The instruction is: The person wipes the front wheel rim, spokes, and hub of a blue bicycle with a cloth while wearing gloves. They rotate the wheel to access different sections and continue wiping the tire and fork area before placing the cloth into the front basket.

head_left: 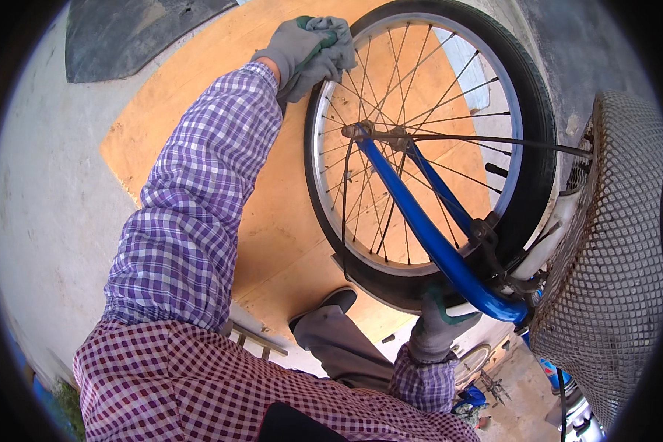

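A bicycle wheel [529, 221] with a black tyre, a silvery rim and thin spokes fills the middle right. A blue fork [412, 210] runs from its hub toward the lower right. My left hand [293, 46], in a grey and green work glove, is closed round a grey cloth [334, 53]. This cloth lies against the wheel's upper left edge. Lower down, my right hand [436, 328], gloved alike, grips the tyre close to the blue fork; its fingertips are partly lost against the dark rubber.
At the right a wire mesh basket [604, 243] stands close to the wheel. Under the wheel lies a tan board [265, 243] on pale ground. A dark mat [129, 37] is at the upper left. My shoe [331, 303] shows below the wheel, and another bicycle wheel [473, 365] lies beyond.
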`<state>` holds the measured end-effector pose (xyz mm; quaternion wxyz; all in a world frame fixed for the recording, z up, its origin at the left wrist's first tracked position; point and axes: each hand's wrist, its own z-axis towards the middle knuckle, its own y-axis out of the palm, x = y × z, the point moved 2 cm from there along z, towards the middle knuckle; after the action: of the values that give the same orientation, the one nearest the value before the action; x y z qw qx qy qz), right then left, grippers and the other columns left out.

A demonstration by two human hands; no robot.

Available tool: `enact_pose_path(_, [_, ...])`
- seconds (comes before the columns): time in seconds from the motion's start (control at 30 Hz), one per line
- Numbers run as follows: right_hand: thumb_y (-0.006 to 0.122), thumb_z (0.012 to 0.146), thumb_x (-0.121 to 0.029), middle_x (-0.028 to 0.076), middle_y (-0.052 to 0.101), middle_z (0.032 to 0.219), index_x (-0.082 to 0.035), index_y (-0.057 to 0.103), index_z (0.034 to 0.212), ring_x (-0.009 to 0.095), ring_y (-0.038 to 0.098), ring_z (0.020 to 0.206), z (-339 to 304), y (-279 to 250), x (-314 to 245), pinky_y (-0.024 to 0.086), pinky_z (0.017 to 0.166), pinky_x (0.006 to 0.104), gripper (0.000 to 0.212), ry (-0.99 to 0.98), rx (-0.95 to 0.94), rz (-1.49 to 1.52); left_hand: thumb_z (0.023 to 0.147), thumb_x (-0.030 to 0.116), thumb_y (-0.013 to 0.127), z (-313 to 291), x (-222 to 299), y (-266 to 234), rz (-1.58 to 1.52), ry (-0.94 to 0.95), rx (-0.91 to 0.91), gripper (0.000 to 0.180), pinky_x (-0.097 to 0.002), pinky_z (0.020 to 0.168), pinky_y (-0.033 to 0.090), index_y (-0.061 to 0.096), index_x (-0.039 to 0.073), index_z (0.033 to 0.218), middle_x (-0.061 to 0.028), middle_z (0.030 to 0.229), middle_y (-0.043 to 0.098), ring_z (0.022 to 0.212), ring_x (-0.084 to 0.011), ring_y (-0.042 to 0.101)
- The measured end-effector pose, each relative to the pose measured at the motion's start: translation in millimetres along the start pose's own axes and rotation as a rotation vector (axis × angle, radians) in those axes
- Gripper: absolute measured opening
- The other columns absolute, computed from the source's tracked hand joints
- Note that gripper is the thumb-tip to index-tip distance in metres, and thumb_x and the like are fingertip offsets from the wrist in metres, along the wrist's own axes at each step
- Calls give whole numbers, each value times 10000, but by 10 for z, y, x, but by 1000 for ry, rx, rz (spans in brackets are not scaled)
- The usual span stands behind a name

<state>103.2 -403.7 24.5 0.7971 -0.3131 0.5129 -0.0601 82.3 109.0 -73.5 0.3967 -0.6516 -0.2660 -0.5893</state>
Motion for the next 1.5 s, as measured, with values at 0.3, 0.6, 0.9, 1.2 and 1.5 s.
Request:
enact_pose_path(0.3, [869, 695, -148, 124, 553, 1234, 2, 431, 1362, 231, 576, 1079, -725, 384, -674, 465, 970, 357, 812, -119, 70, 239, 908, 248, 653, -960, 644, -367, 225, 118, -109, 392, -422, 861, 540, 606, 134, 1280, -166, 1048, 699, 958, -316, 684])
enact_pose_path(0.6, [850, 689, -120, 140, 570, 1226, 16, 409, 1381, 243, 594, 1057, -625, -1224, -886, 468, 999, 377, 831, -125, 217, 172, 907, 84, 659, -1903, 1926, 363, 24, 221, -732, 311, -312, 878, 544, 649, 35, 1214, -102, 1083, 707, 980, -172, 673])
enact_pose_path(0.9, [877, 692, -168, 148, 533, 1296, 17, 363, 1426, 253, 566, 1126, -480, 102, -398, 445, 1029, 377, 915, -78, 86, 380, 942, 185, 659, -776, 716, -141, -63, 28, -62, 356, -338, 849, 549, 624, 56, 1272, -121, 1152, 703, 1002, -206, 677])
enact_pose_path(1.2, [811, 724, -85, 85, 587, 1164, -16, 508, 1282, 203, 569, 1049, -142, 203, -819, 461, 974, 348, 639, -126, 46, 347, 978, 87, 569, -1018, 684, -178, -230, 35, -308, 477, -283, 748, 574, 490, 20, 1443, -113, 1100, 704, 854, -176, 695])
enact_pose_path(1.5, [831, 727, -81, 55, 592, 1089, -27, 541, 1228, 176, 574, 960, 239, 475, -1024, 472, 886, 307, 582, -132, 54, 143, 976, -5, 498, -887, 551, -562, -600, -50, -203, 528, -284, 805, 579, 407, 10, 1496, -137, 1215, 657, 1006, -168, 666])
